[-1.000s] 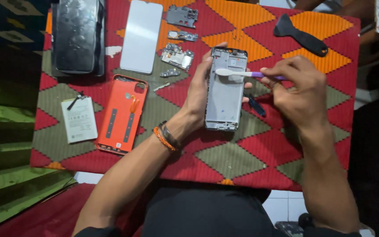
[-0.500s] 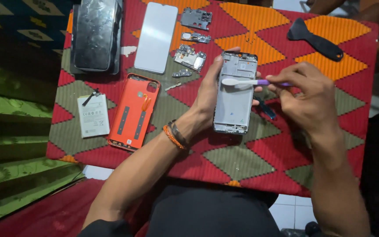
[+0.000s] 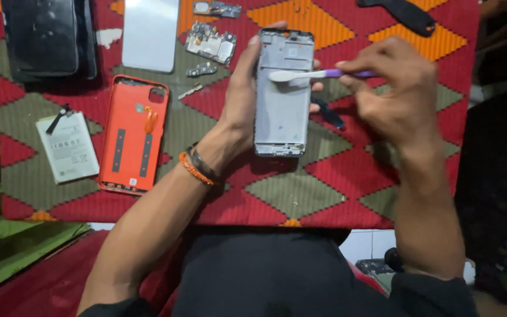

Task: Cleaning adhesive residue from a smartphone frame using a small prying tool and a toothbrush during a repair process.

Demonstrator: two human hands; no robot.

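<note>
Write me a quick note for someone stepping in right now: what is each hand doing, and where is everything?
Left hand grips the grey metal phone frame upright off the cloth.
Right hand holds the purple-handled white toothbrush, head on the frame's upper part.
Done: phone stripped; orange plastic back cover, white battery and green circuit board lie left on the patterned cloth.
Left: reassembly.

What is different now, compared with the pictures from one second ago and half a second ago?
The toothbrush in the right hand has slid its head leftward on the phone frame, from the right edge to the left part. The left hand holds the frame as before. The orange back cover, battery and circuit boards stayed on the cloth.
</note>
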